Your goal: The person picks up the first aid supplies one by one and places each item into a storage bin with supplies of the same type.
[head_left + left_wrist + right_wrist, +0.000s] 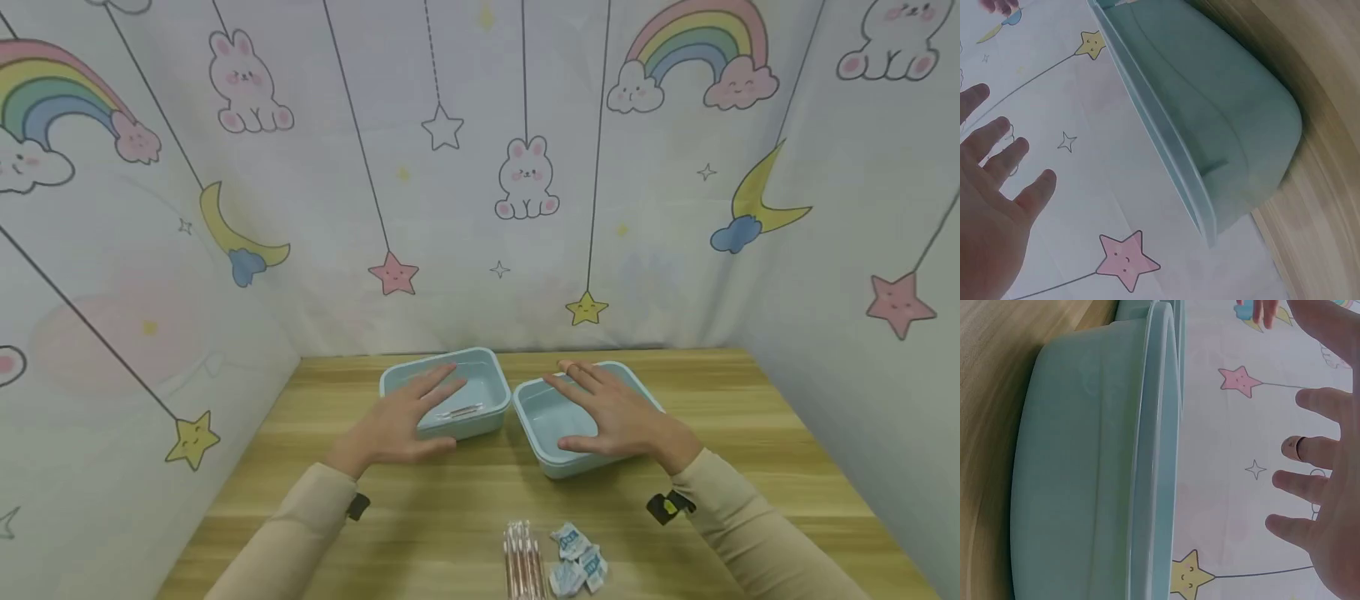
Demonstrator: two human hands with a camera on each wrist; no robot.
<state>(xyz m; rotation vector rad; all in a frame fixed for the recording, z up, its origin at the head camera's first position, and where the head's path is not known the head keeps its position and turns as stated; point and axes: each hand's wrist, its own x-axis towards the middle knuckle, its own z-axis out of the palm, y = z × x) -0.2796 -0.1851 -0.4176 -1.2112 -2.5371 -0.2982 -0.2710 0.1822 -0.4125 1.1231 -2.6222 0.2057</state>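
Note:
My left hand (pixel 401 423) hovers over the front left part of the left light-blue plastic bin (pixel 480 423), fingers spread and straight. A thin stick in a clear wrapper (pixel 461 412) lies inside that bin. Over the right light-blue bin (pixel 553 467) is my right hand (pixel 618 415), its fingers spread too, a dark ring on one finger. The left wrist view has the left hand (pixel 994 212) apart from the bin's wall (pixel 1229 94). In the right wrist view the right hand (pixel 1329 487) stands clear of the right bin's rim (pixel 1154 456). Neither hand holds anything.
Nearer me on the wooden table (pixel 420 533) lie several wrapped thin sticks (pixel 524 562) side by side. Beside them is a small group of white-and-blue packets (pixel 579 560). A printed cloth (pixel 465 208) surrounds the table at the back and both sides.

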